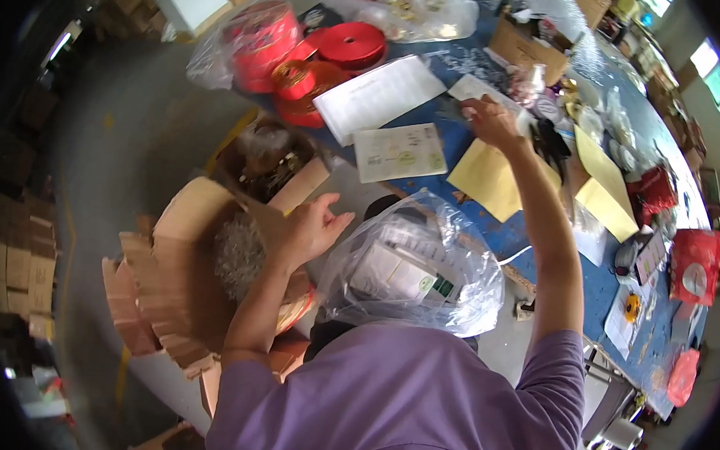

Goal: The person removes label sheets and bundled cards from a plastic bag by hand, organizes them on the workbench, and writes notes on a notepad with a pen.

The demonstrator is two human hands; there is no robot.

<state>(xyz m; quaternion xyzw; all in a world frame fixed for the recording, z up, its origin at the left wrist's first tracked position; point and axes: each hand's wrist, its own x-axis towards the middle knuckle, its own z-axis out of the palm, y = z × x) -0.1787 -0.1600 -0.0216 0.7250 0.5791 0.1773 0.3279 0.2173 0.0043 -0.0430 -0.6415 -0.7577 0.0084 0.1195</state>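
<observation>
My left hand [314, 229] hangs in the air with its fingers apart and nothing in them, between an open cardboard box [185, 247] and a clear plastic bag [472, 277]. The bag rests at my lap and holds printed white cards [390, 272]. My right hand [488, 121] reaches over the blue table, its fingers bent down at a white sheet [471, 87]; whether they grip it is hard to make out. Left of it lie a stack of white paper [380, 98] and a printed card [401, 153]. A yellow envelope [490, 183] lies below my right hand.
Red ribbon rolls [350, 45] and a wrapped roll [263, 37] stand at the table's far left. A small brown box [531, 50], more yellow paper [605, 190] and a red pouch [694, 266] are on the blue table [512, 238]. Another carton [301, 184] stands beside the table.
</observation>
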